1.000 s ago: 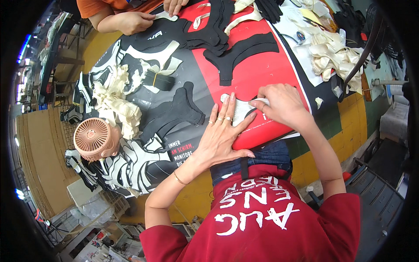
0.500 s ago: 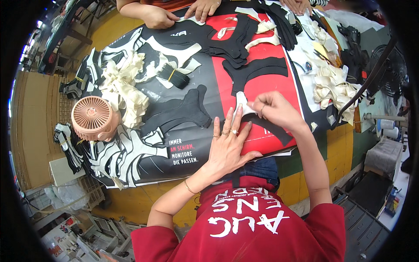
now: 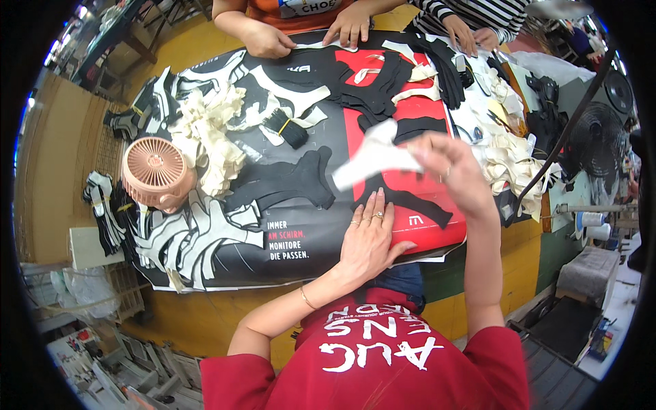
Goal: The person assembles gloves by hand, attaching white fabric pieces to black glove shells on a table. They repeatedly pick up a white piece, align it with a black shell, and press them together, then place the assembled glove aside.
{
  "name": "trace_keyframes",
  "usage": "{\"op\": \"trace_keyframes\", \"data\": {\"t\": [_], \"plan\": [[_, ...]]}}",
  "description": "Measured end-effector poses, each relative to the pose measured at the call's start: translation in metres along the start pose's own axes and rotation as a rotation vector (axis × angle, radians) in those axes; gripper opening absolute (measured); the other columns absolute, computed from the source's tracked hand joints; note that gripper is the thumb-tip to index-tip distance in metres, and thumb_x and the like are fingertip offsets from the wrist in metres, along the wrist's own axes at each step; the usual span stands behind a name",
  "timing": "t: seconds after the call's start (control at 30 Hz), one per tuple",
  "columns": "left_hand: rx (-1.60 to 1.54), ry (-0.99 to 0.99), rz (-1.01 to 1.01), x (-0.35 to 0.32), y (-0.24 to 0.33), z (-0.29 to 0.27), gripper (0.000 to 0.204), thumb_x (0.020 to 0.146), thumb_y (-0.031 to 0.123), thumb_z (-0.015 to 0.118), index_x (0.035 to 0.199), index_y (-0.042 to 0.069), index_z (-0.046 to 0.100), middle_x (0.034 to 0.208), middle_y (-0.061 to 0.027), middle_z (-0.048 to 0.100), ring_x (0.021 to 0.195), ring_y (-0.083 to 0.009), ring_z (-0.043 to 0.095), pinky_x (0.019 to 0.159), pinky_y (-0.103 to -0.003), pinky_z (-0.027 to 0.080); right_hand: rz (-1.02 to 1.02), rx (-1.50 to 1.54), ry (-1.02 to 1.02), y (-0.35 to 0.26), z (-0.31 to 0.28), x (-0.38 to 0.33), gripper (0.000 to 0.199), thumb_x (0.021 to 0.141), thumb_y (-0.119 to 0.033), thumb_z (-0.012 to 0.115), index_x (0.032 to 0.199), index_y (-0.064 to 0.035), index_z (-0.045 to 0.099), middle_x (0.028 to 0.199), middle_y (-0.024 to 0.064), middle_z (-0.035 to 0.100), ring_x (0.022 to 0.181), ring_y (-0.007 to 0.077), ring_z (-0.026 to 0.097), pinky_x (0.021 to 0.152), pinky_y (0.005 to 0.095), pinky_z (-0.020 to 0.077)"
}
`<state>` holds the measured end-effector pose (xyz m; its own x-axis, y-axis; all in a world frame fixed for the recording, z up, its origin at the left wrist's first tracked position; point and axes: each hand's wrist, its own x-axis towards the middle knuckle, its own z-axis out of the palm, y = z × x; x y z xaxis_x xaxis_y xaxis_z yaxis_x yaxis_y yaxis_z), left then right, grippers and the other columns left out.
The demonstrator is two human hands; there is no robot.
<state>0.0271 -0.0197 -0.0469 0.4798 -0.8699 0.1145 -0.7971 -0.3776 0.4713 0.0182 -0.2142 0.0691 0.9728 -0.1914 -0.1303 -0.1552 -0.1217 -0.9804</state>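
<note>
My right hand (image 3: 452, 169) pinches one end of a white, curved, wide-armed piece (image 3: 377, 156), raised above the red and black table cover (image 3: 437, 239). Motion blurs the piece and the fingertips. A black fabric piece of similar branching shape (image 3: 420, 205) lies flat below it on the red part. My left hand (image 3: 369, 239) rests flat, fingers stretched out, with its fingertips at that black piece's near edge. Left of my hands lie more black fabric pieces (image 3: 290, 183). Another black piece (image 3: 417, 128) lies beyond, partly covered by the white one.
A pink fan (image 3: 156, 171) stands at the left, beside cream fabric scraps (image 3: 208, 140) and white-and-black cut pieces (image 3: 198, 239). A tied black bundle (image 3: 290, 130) lies mid-table. Across the table, one person's hands (image 3: 270, 42) hold a white strip; another wears striped sleeves (image 3: 502, 17).
My right hand has lifted the white piece up from the black fabric, uncovering more of it. My left hand has slid slightly right and nearer me, still flat. The view has shifted slightly.
</note>
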Motion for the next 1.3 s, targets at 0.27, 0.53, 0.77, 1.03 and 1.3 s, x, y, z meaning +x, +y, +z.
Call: {"op": "trace_keyframes", "data": {"t": [0.27, 0.53, 0.77, 1.03, 1.3], "plan": [[-1.340, 0.228, -0.329, -0.020, 0.003, -0.020, 0.065, 0.087, -0.010, 0.052, 0.149, 0.002, 0.035, 0.138, -0.0188, 0.055, 0.106, -0.0204, 0.064, 0.092, -0.033, 0.050, 0.149, 0.064, -0.043, 0.041, 0.002, -0.080, 0.018, 0.098, -0.013, 0.063, 0.093, 0.0039, 0.064, 0.100, 0.0074, 0.067, 0.090, 0.0084, 0.056, 0.078, 0.0242, 0.0456], [-1.760, -0.091, -0.505, -0.015, -0.001, -0.030, 0.039, 0.095, 0.002, 0.064, 0.132, -0.003, 0.050, 0.110, -0.0097, 0.065, 0.094, -0.0130, 0.067, 0.080, -0.023, 0.053, 0.264, 0.013, -0.034, 0.069, -0.001, -0.092, 0.024, 0.095, -0.015, 0.067, 0.111, 0.0024, 0.063, 0.108, 0.0079, 0.067, 0.092, 0.0129, 0.060, 0.084, 0.0268, 0.0471], [-1.488, -0.024, -0.414, -0.016, 0.017, -0.036, 0.018, 0.096, 0.000, 0.062, 0.113, -0.005, 0.060, 0.098, -0.0095, 0.071, 0.090, -0.0111, 0.069, 0.080, -0.024, 0.056, 0.001, -0.237, -0.258, 0.049, 0.002, -0.087, 0.097, 0.075, -0.003, 0.083, 0.155, -0.0056, 0.029, 0.118, 0.0126, 0.068, 0.108, 0.0221, 0.066, 0.097, 0.0354, 0.0500], [-1.304, 0.248, -0.421, -0.020, 0.013, -0.028, 0.014, 0.092, -0.002, 0.068, 0.101, -0.004, 0.058, 0.092, -0.0124, 0.073, 0.081, -0.0116, 0.071, 0.065, -0.023, 0.058, 0.197, -0.366, -0.257, 0.046, 0.015, -0.053, 0.028, 0.077, 0.006, 0.072, 0.103, -0.0019, 0.073, 0.095, 0.0084, 0.073, 0.082, 0.0145, 0.068, 0.069, 0.0289, 0.0511], [-0.548, 0.415, -0.316, -0.032, -0.009, -0.015, 0.030, 0.078, 0.013, 0.082, 0.102, 0.006, 0.066, 0.087, -0.0057, 0.071, 0.077, -0.0193, 0.069, 0.070, -0.032, 0.052, 0.255, -0.274, -0.359, 0.058, 0.033, -0.015, 0.014, 0.088, -0.011, 0.075, 0.096, 0.0003, 0.070, 0.079, 0.0036, 0.068, 0.073, 0.0074, 0.059, 0.065, 0.0263, 0.0479]]}}
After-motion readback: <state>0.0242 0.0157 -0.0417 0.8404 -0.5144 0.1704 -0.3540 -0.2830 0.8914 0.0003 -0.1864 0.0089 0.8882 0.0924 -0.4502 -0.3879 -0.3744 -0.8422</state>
